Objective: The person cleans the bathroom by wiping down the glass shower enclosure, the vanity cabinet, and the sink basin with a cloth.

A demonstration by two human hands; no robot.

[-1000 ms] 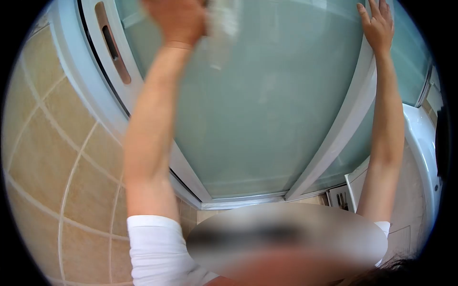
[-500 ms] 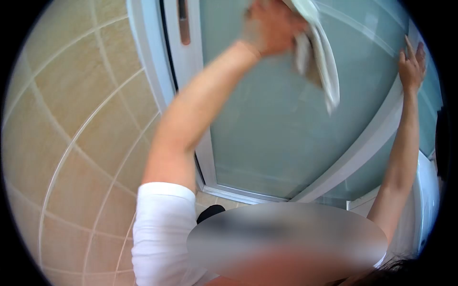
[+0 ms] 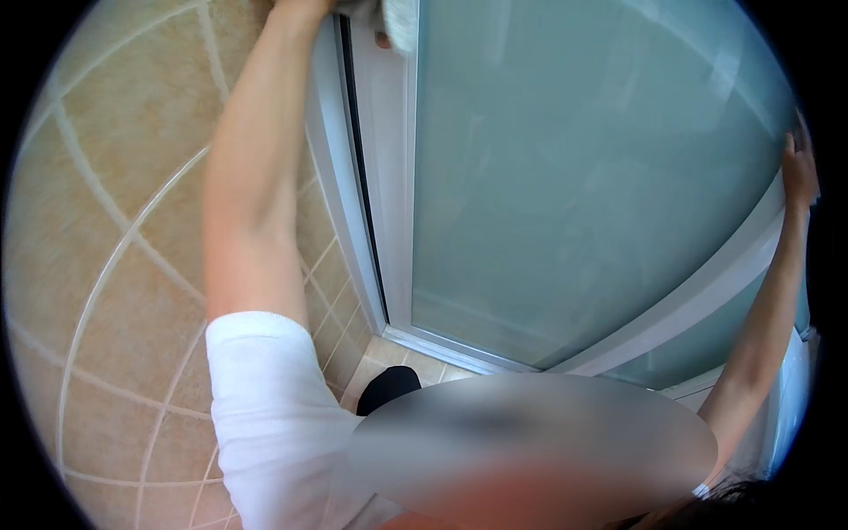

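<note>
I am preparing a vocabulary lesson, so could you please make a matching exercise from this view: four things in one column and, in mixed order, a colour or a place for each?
Things:
1. glass panel
2. cloth
3. right hand
4. tiled wall

Colours and places:
A. at the far right of the view
B. beige, with paler lines
C. pale blue-green, inside a light frame
D. greyish white, at the top edge of the view

Right pairs: 1-C; 2-D; 3-A; 4-B

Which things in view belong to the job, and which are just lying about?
In use: cloth, at the left hand (mostly cut off); glass panel; white frame, at the right hand.
Just there: dark item on the floor, unclear what; tiled wall.
</note>
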